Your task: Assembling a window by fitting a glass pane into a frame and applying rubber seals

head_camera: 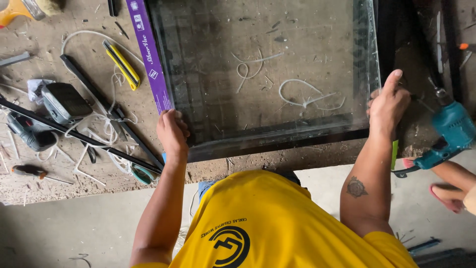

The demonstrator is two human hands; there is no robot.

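Observation:
A large pane of double glass (pixel 267 69) with a dark edge strip lies flat on the dusty workbench (pixel 59 173). My left hand (pixel 171 131) grips the pane's near left corner, beside a purple strip (pixel 148 54) that runs along its left edge. At the near right corner my right hand (pixel 388 103) holds the right edge, with the thumb pointing up along it. Below both arms I see my yellow shirt (pixel 277 223).
Left of the pane lie a yellow utility knife (pixel 122 64), a cordless drill with battery (pixel 54 106), black strips, white plastic offcuts and a screwdriver (pixel 29 171). A teal power drill (pixel 448 131) rests at the right. Another person's sandalled foot (pixel 448 191) stands on the floor there.

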